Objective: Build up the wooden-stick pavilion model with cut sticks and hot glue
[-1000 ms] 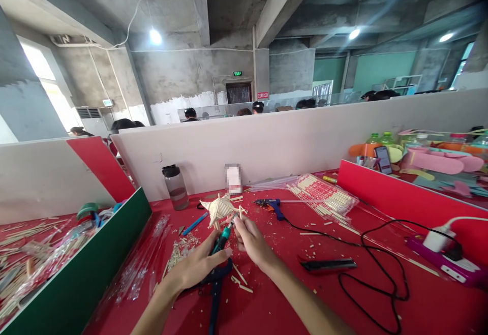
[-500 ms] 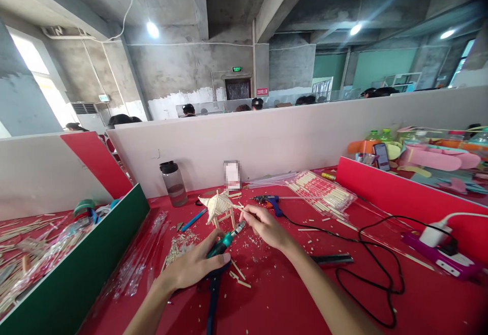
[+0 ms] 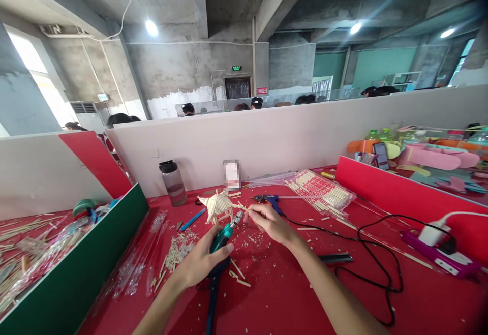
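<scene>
My left hand (image 3: 208, 257) is wrapped around a teal-and-black hand tool (image 3: 227, 233) with a silver metal tip; its exact kind is unclear. The tip points up and away, just below my right fingers. My right hand (image 3: 269, 221) pinches a small pale wooden stick (image 3: 241, 206) between thumb and fingertips. Beyond the tool stands a little pavilion model (image 3: 216, 204) of pale sticks, with a ribbed roof and upturned corners. The stick's far end is close to its roof; whether they touch I cannot tell. Short stick offcuts (image 3: 238, 269) lie beneath my hands.
A blue glue gun (image 3: 271, 202) lies behind my right hand, its black cable (image 3: 366, 241) looping rightward. Bagged sticks (image 3: 322, 191) lie at the back right. A bottle (image 3: 173, 183) stands back left. Green (image 3: 87, 253) and red (image 3: 404, 192) dividers flank the table. A purple power strip (image 3: 442, 256) sits right.
The tool's tip has risen slightly and sits a little farther from me. My right hand has shifted slightly right, and more of the stick shows. The pavilion model stays nearly in place.
</scene>
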A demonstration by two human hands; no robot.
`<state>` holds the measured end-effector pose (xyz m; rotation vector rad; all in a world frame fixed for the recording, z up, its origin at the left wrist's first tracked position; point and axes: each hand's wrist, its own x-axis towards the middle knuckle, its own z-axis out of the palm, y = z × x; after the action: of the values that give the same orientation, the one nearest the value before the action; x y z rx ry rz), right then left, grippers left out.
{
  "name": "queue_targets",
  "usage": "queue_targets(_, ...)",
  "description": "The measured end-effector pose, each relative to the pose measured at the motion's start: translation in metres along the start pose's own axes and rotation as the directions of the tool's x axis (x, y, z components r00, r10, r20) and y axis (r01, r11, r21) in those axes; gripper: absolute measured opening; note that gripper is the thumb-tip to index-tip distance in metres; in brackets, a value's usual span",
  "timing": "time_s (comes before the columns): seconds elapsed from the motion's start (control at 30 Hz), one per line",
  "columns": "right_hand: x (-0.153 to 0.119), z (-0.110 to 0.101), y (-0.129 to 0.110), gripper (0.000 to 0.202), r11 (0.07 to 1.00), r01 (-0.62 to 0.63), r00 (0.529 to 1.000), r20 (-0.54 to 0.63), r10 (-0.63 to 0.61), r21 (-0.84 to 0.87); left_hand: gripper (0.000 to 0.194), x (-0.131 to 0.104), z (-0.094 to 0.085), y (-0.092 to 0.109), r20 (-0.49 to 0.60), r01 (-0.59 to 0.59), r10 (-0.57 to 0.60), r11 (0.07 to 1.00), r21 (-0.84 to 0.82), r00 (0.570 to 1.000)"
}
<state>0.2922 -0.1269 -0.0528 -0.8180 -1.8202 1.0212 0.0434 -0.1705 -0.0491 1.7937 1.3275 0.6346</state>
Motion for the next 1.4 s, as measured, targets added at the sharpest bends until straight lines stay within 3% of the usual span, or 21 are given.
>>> queue_targets(0.27, 0.000, -0.002, 0.004, 0.039, 0.994, 0.035, 0.999, 0.032, -0.032, -0.108, 0.086, 0.000, 0.003, -0.002, -0.055, 0.040, -0.046, 0.995, -0.096, 0.997)
queue_targets(0.47, 0.001, -0.001, 0.004, 0.038, 0.995, 0.047, 0.998, 0.050, -0.043, -0.092, 0.089, 0.004, 0.004, -0.008, -0.085, 0.015, -0.024, 0.994, -0.109, 0.996)
queue_targets(0.8, 0.000, -0.003, 0.002, 0.036, 0.991, 0.055, 0.998, 0.025, -0.052, -0.121, 0.083, 0.002, 0.004, -0.006, -0.063, -0.014, 0.013, 1.000, -0.015, 0.998)
queue_targets(1.03, 0.000, 0.000, 0.000, 0.035, 0.996, 0.070, 0.996, 0.061, -0.067, -0.054, 0.086, -0.002, 0.004, -0.003, -0.049, -0.024, 0.028, 0.996, 0.086, 0.998)
queue_targets(1.4, -0.001, 0.000, -0.005, 0.035, 0.995, 0.068, 0.996, 0.063, -0.064, -0.071, 0.085, 0.002, 0.004, -0.007, -0.112, -0.049, 0.055, 0.997, 0.054, 0.992)
